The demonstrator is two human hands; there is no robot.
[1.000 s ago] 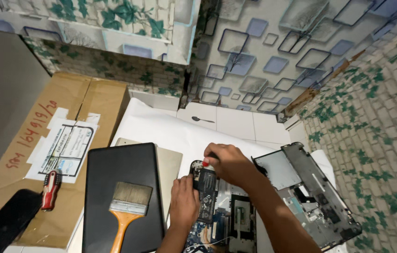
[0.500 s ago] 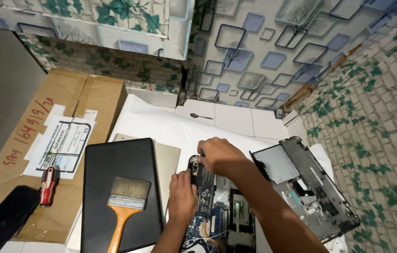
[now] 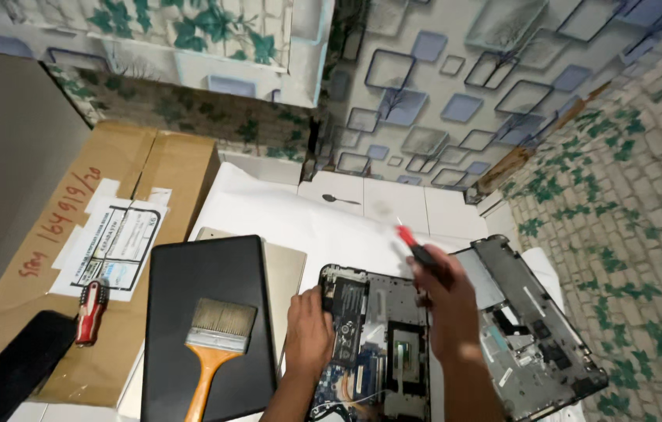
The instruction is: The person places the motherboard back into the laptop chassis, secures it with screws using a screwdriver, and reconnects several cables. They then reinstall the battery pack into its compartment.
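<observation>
The opened laptop base (image 3: 374,344), a dark grey shell with its circuit board, black battery pack and blue board section laid bare, lies on the white-covered worktop (image 3: 268,211) in the lower middle of the head view, directly under both hands. Its separated grey plastic cover (image 3: 538,328), ribbed on the inside and studded with small fittings, lies tilted just beside it on the right, so the casing is already apart and the internals are exposed; the board and battery still sit in the shell, so as far as can be judged the strip-down is only partly done. The left hand (image 3: 309,332) rests flat on the near left edge of the base, fingers curled over the battery corner, steadying it rather than clamping anything. The right hand (image 3: 444,301) is closed around a small screwdriver with a red-and-black handle (image 3: 417,246), lifted clear above the base with the thin tip pointing up and away towards the wall; it is blurred, and whether a screw clings to the tip cannot be told. To the left, a closed black laptop (image 3: 206,297) lies on a beige flat panel (image 3: 288,270), with a wide orange-handled paintbrush (image 3: 214,352) resting on its lid. Further left, a brown cardboard box (image 3: 112,203) bearing a white label carries a second red-handled tool (image 3: 90,311), well apart from the hands.
</observation>
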